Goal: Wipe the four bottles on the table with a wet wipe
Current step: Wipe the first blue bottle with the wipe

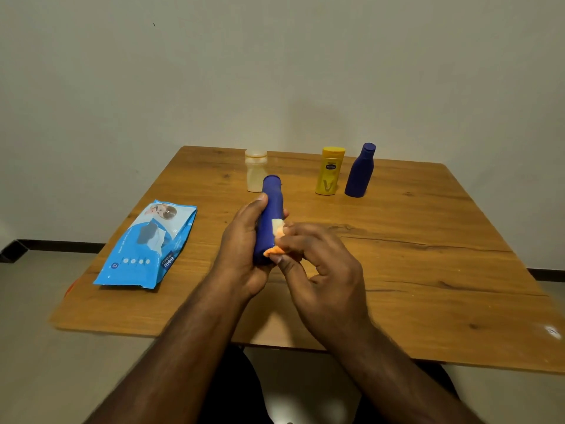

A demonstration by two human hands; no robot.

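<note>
My left hand (244,249) grips a tall dark blue bottle (270,209) above the middle of the wooden table (412,255), its top tilted away from me. My right hand (318,264) pinches a crumpled wet wipe (276,237) and presses it against the bottle's lower right side. A pale translucent bottle (255,171) stands upright at the back, just behind the held one. To the right stand a yellow bottle (329,171) and a second dark blue bottle (360,171), side by side.
A light blue pack of wet wipes (146,246) lies flat on the table's left part, its flap partly lifted. A plain wall rises right behind the table's far edge. My legs sit under the near edge.
</note>
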